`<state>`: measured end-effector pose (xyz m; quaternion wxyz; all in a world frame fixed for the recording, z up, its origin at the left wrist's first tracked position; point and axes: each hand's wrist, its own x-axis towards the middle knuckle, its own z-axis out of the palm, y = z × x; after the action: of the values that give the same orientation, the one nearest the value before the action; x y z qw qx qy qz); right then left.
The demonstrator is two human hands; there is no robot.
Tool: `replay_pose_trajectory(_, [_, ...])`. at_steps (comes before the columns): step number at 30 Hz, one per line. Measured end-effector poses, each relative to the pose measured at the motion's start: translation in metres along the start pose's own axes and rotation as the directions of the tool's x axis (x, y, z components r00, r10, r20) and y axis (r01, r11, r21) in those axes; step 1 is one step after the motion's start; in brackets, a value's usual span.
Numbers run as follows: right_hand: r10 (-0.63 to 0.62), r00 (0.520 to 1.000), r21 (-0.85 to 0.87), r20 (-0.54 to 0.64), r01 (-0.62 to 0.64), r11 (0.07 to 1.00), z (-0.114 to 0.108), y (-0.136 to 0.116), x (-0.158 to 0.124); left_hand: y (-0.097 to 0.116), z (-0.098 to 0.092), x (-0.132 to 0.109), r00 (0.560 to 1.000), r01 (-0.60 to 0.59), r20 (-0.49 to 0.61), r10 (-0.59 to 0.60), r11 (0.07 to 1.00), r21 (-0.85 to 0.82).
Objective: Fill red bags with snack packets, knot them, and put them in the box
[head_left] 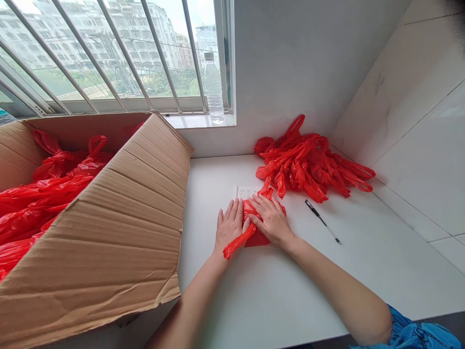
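I saw the left hand and right hand spread flat, gripping nothing, apparently smoothing a red bag nearer the tabletop's back edge; its loose strip seemingly needed straightening next.

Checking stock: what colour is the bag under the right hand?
The bag is red; the head view shows it.

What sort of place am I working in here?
Probably an indoor room corner, perhaps at home or a small workshop: a white table against the wall, a barred window overlooking buildings, and a box of red bags.
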<state>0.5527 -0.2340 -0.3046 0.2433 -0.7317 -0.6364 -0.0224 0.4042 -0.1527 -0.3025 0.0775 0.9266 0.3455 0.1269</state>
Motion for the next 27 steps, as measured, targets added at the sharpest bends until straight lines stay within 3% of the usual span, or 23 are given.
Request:
replay_pose_trajectory(18, [0.000, 1.000, -0.040, -0.016, 0.000, 0.999, 0.0019, -0.0011, -0.0009, -0.0022, 0.0035, -0.0001, 0.999, -0.012, -0.046, 0.012, 1.000, 0.001])
replay_pose_trajectory(27, [0.000, 1.000, -0.060, -0.006, -0.001, 0.998, 0.0026, -0.0016, -0.0013, -0.0002, 0.0012, -0.0002, 1.000, 0.007, -0.013, -0.007, 1.000, 0.008])
